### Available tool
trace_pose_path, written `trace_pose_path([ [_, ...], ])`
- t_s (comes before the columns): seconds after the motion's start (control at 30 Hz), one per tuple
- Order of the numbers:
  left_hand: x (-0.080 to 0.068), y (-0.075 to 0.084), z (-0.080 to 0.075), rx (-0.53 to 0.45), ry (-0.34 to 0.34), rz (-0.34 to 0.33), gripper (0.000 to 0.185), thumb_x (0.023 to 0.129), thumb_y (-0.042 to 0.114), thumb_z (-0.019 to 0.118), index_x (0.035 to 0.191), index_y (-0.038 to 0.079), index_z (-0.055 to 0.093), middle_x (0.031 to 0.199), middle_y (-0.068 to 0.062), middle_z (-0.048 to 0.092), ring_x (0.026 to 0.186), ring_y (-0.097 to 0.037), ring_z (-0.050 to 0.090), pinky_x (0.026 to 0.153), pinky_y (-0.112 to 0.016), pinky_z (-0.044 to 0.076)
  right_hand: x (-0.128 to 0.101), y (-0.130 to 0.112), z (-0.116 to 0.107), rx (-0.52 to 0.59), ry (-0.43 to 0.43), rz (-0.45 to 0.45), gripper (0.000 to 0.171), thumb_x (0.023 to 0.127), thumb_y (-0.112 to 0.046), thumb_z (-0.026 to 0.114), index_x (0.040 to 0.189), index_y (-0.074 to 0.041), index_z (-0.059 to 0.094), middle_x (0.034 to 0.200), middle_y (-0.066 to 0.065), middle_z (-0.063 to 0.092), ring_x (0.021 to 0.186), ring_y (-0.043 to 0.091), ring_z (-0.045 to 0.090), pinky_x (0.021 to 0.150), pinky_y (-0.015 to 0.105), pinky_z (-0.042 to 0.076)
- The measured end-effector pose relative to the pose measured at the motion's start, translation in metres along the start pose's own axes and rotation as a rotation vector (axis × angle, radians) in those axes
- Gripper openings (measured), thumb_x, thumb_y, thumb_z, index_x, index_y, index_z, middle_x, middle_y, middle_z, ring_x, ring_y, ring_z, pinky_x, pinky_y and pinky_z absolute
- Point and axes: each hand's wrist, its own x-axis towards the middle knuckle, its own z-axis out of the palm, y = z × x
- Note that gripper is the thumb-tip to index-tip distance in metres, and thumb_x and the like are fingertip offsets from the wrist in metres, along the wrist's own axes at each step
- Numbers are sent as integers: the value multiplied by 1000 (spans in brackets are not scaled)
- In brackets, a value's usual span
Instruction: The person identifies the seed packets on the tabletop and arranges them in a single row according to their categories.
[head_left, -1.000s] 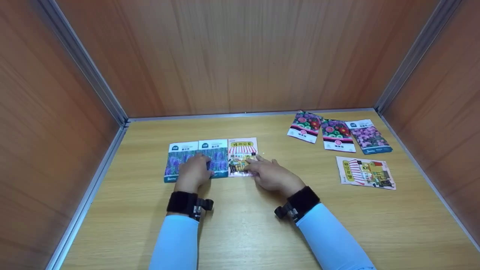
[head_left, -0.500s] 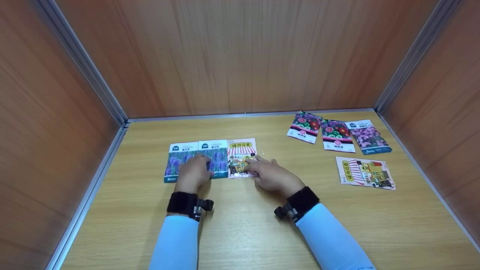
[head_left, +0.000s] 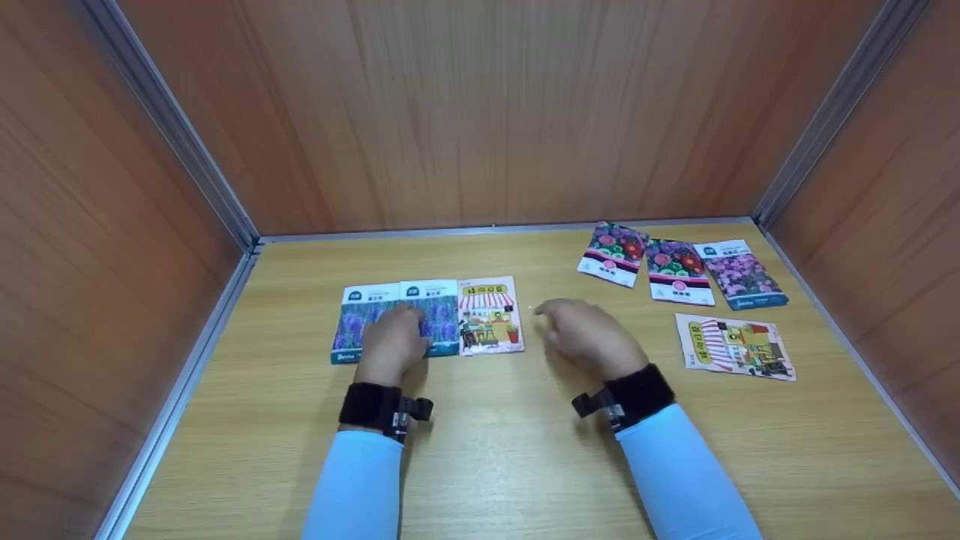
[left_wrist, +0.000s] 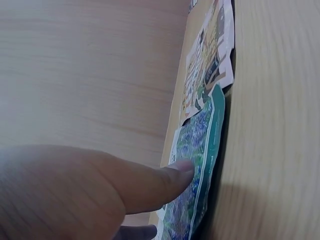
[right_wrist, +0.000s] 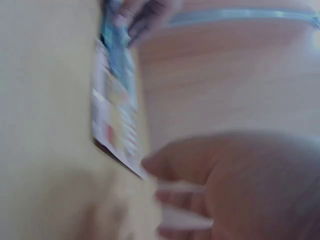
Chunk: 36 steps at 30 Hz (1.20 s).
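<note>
Three packets lie side by side in a row on the table. Two of them are seed packets with purple lavender-like flowers, a left one (head_left: 346,330) and a middle one (head_left: 442,319); at the row's right end is a pink packet (head_left: 490,315) with a striped awning picture. My left hand (head_left: 391,341) rests across the two flower packets, and its thumb (left_wrist: 180,172) touches the middle one's face in the left wrist view. Just right of the pink packet my right hand (head_left: 589,334) hovers with relaxed, slightly bent fingers and nothing in them; the right wrist view is blurred.
At the back right lie two seed packets with red and purple blooms, one (head_left: 613,253) beside the other (head_left: 679,271), and a pink-flowered packet (head_left: 742,274). Nearer, another awning packet (head_left: 736,346) lies sideways. Wooden panels (head_left: 487,112) enclose the table (head_left: 495,465).
My right hand has come off the pink packet and moved to the right, uncovering its lower part. My left hand stays on the flower packets.
</note>
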Motion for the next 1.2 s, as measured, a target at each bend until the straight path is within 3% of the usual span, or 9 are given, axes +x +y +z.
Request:
trace_pose_path([
  [0.2,0,7,4,33,10,26,61,102,23,87,159,10,66,168,-21,57,156,-46,54,129,-76,42,-19,42,-39,40,-30,216,50,116,-27,59,161,-6,60,158,21,67,147,45,62,123,67,52],
  [0.33,2,12,8,51,14,36,70,101,27,89,164,12,61,177,-23,45,165,-47,42,132,-77,37,-36,77,-66,169,-67,404,36,117,-27,54,136,0,68,123,22,72,110,39,70,95,53,62],
  [0.43,4,16,9,53,9,34,72,103,30,87,167,13,58,181,-23,39,169,-48,36,134,-77,34,-47,102,-80,196,-77,494,32,116,-29,49,106,-4,67,98,14,65,89,31,63,79,42,55],
  [0.53,4,18,11,51,0,33,71,103,28,87,166,14,59,181,-22,40,169,-47,35,135,-78,32,-55,120,-87,213,-117,550,38,115,-33,48,94,-8,66,83,5,61,76,23,60,75,38,50],
  [0.63,3,19,13,42,-3,44,70,100,26,89,164,14,62,178,-21,44,167,-46,38,134,-78,32,-58,128,-88,260,-169,584,43,116,-37,47,92,-9,68,74,0,58,68,19,58,75,38,50],
  [0.83,3,19,14,39,13,76,69,96,26,93,158,13,67,177,-21,48,165,-46,43,132,-79,35,-53,120,-82,237,-209,535,46,116,-39,49,87,-10,70,69,-3,58,64,18,57,74,37,50],
  [1.07,2,18,13,49,22,78,67,103,42,85,160,12,66,179,-23,45,167,-47,42,133,-79,34,-36,97,-69,134,-220,411,50,116,-35,52,71,-17,61,66,-3,54,63,17,53,69,36,48],
  [1.13,2,18,13,42,19,79,67,104,41,85,160,12,65,179,-22,44,167,-47,41,133,-79,32,-32,89,-63,119,-189,351,45,114,-31,55,76,-11,67,71,0,59,64,18,55,70,37,49],
  [1.2,3,19,13,34,13,74,67,103,40,85,161,12,65,179,-22,44,167,-47,41,133,-80,31,-28,82,-58,109,-153,290,37,112,-29,59,95,-3,79,89,8,71,71,23,59,78,40,53],
])
